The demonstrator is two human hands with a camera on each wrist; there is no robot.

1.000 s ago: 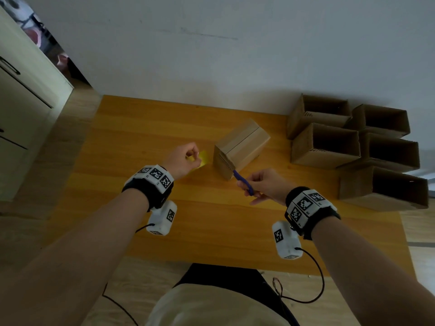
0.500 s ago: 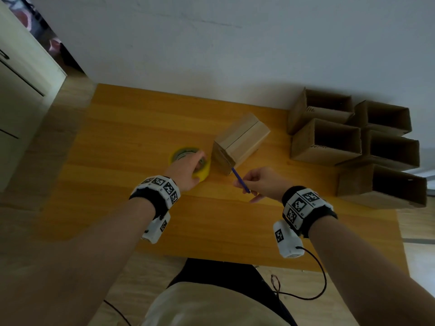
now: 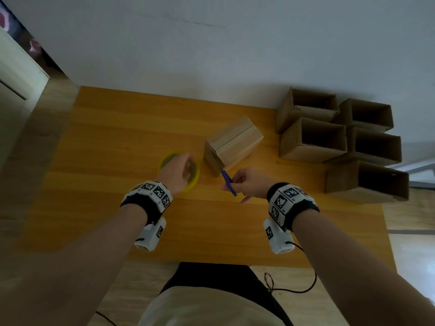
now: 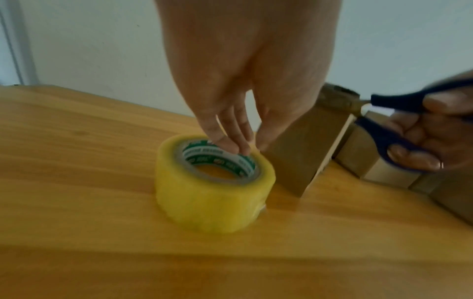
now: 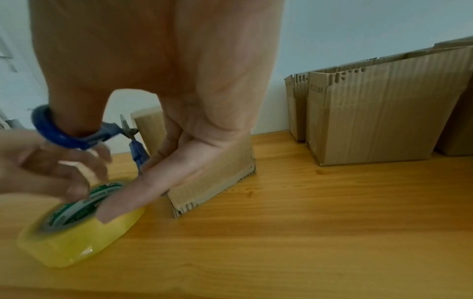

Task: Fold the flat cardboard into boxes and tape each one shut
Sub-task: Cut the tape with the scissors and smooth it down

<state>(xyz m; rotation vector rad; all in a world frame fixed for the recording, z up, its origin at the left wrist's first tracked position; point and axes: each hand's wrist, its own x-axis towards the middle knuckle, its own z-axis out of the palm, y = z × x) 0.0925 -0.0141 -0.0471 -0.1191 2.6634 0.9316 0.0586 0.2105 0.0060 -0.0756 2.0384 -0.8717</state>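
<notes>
A closed cardboard box [image 3: 233,142] with tape along its top seam stands in the middle of the wooden table [image 3: 117,137]. Just left of it a yellow tape roll [image 4: 212,194] lies flat on the table. My left hand [image 3: 179,170] reaches down onto the roll, fingers [image 4: 230,144] on the green-printed core rim and thumb at the outer edge, pinching the roll's wall. My right hand [image 3: 244,182] grips blue-handled scissors [image 3: 228,182], whose blades [image 5: 128,129] sit at the box's near top corner. The roll [image 5: 76,242] is partly hidden by both hands in the right wrist view.
Several open-topped cardboard boxes [image 3: 313,140] stand clustered at the table's right back corner, against the white wall. A cupboard [image 3: 14,90] stands at far left. Wrist-camera cables [image 3: 294,288] hang below the table's near edge.
My left hand has brought the tape roll down from the air onto the table, left of the box. My right hand with the scissors has stayed at the box's near corner.
</notes>
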